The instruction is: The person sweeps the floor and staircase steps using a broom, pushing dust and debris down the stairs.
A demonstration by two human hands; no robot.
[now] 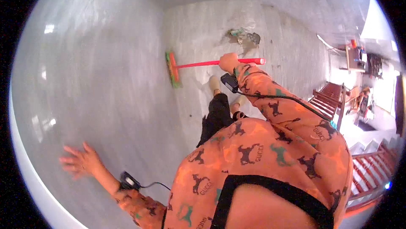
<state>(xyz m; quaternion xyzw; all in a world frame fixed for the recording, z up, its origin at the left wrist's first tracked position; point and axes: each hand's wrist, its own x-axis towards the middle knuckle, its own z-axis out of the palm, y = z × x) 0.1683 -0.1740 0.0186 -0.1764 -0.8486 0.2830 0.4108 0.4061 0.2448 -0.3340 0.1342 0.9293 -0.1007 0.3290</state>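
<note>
My right hand (pixel 229 62) is wrapped round the red handle of a broom (pixel 196 64), close to the handle's end. The broom's orange and green head (pixel 173 70) rests where the floor meets the grey wall at the left. My left hand (pixel 80 161) is stretched out at the lower left, fingers spread, with nothing in it. It is in front of the wall (pixel 97 81); whether it touches the wall I cannot tell. A small heap of debris (pixel 243 37), with greenish and dark bits, lies on the floor beyond my right hand.
My feet in light shoes (pixel 215 84) stand on the grey floor (pixel 292 51) near the broom. To the right are stairs with a reddish-brown wooden railing (pixel 368 169). Farther off, household items (pixel 368 62) crowd a bright area. A black cable (pixel 283 97) runs along my right sleeve.
</note>
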